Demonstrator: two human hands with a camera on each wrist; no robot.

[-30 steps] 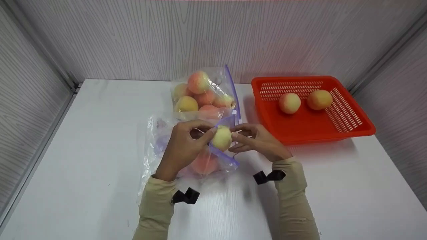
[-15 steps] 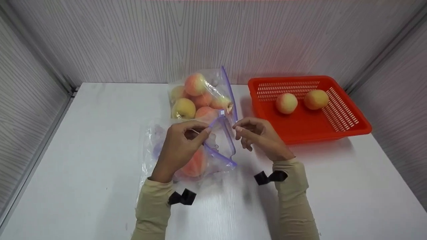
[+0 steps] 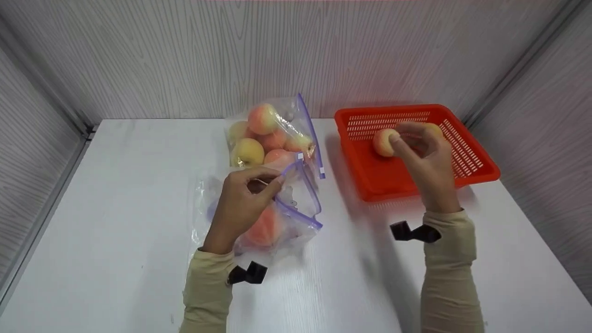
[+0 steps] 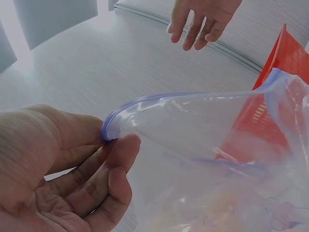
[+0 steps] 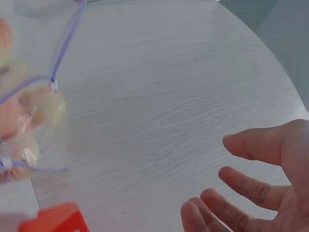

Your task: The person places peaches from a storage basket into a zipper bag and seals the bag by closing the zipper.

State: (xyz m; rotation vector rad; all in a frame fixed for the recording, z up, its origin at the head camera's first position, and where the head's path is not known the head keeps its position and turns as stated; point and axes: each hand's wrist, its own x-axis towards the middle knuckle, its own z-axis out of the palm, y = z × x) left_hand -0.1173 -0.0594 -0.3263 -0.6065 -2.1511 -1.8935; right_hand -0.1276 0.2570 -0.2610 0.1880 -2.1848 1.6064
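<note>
My left hand (image 3: 247, 199) pinches the purple zip edge of a clear zip-lock bag (image 3: 296, 226) between thumb and forefinger, and the bag's mouth gapes toward the right. Inside it a reddish peach (image 3: 264, 227) shows through the plastic. Over the red plastic basket (image 3: 370, 185) hovers my right hand (image 3: 432, 162), fingers spread and relaxed, holding nothing, as the right wrist view (image 5: 260, 188) also shows. One pale pink peach (image 3: 385, 142) lies in the basket beside the fingertips. A yellower peach (image 3: 434, 129) is partly hidden behind that hand.
Behind the open bag lies a second zip-lock bag (image 3: 303, 120) full of several peaches, its purple zip strip on the right side. White panels (image 3: 208, 55) wall in the white table (image 3: 125, 194) at the back and sides.
The right hand has let a pale peach go into the bag, then moved right and over the basket. The left hand keeps its pinch on the bag's edge.
</note>
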